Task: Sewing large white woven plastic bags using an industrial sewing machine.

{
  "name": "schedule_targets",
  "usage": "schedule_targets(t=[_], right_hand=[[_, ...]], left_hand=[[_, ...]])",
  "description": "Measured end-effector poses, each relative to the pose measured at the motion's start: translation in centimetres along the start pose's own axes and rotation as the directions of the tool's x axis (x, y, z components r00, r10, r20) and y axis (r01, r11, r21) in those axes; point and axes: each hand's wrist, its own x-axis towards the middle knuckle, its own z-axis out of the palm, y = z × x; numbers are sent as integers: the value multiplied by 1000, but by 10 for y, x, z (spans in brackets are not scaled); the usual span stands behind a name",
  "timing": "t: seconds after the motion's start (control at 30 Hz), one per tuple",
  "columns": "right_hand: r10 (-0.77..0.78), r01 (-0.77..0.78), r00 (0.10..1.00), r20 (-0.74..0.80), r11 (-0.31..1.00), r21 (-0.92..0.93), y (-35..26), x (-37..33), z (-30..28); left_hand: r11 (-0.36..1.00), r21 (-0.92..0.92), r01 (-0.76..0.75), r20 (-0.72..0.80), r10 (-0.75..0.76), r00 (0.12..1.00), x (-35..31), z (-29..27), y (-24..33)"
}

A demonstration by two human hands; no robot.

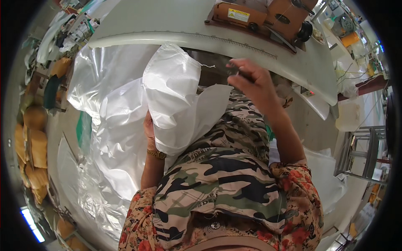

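A sheet of shiny white woven fabric (pixel 171 79) rises over my lap, its far edge folded to a rounded corner. From that corner a short white thread tail (pixel 208 65) sticks out to the right. My left hand (pixel 149 126) grips the fabric from its left side, with most of the fingers hidden behind it. My right hand (pixel 256 83) is raised to the right of the fabric, apart from it. Its fingers are closed round a small dark tool (pixel 240 72) that looks like thread snips, partly covered by the fingers.
A pale worktable (pixel 167 25) with a ruler along its near edge curves ahead of me. A brown sewing machine (pixel 247 19) stands on it at the right. More white sheeting (pixel 117 154) drapes down to my left. A grey metal stool (pixel 362 152) stands at far right.
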Motion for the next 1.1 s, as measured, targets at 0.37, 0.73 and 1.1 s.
schedule_targets(t=[0.37, 0.73, 1.1], right_hand=[[-361, 264, 931, -58, 772, -578, 11, -20, 33], [-413, 248, 910, -33, 606, -756, 13, -11, 45], [-446, 215, 894, -47, 517, -829, 15, -6, 49]], left_hand=[[998, 61, -8, -93, 13, 996, -2, 11, -2], [997, -73, 6, -13, -7, 1000, -2, 7, -2], [972, 230, -45, -122, 75, 990, -6, 10, -2]])
